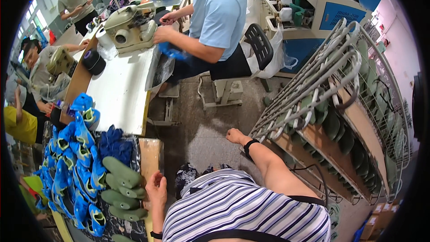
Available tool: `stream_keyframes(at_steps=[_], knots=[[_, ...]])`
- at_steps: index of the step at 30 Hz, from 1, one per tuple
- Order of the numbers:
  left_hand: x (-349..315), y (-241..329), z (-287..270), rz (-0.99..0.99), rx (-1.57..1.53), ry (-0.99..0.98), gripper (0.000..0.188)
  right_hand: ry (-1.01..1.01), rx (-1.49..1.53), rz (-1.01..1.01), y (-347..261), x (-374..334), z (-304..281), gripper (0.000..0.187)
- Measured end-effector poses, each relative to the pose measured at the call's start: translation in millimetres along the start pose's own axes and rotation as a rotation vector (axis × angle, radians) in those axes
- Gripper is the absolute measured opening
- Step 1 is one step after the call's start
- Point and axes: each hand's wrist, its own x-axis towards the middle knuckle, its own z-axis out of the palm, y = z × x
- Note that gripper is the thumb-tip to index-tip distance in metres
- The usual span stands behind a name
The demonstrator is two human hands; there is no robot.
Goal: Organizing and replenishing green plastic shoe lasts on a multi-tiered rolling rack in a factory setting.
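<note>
My left hand [156,189] is beside the table edge, its fingers loosely bent and apart with nothing in them. Close by on its left lie several green shoe lasts [122,172], stacked in a row on a dark, worn surface. Blue shoe uppers [74,166] with yellow-green linings are heaped left of the lasts. A bundle of dark blue pieces [117,145] sits just beyond them. Over the floor, my right hand [234,136] hangs with curled fingers and no object visible in it, near the lower bars of a metal rack [309,94].
Wooden shelves [324,145] of the rack carry many green lasts on my right. Ahead, a person in light blue [219,13] sits at a sewing machine [130,29] on a white table [118,94]. A black chair [260,45] and a large machine [331,15] stand beyond.
</note>
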Motion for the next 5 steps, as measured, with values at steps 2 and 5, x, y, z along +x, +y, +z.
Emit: stream_keyframes(at_steps=[2,5], knots=[[29.6,18.3,14.9,0.051,0.195,-0.153,0.032,0.119,0.066,0.074,7.3,22.0,-19.8,0.032],[81.9,32.4,32.7,0.068,0.256,-0.286,0.03,0.299,0.242,0.158,21.2,51.9,-43.0,0.031]])
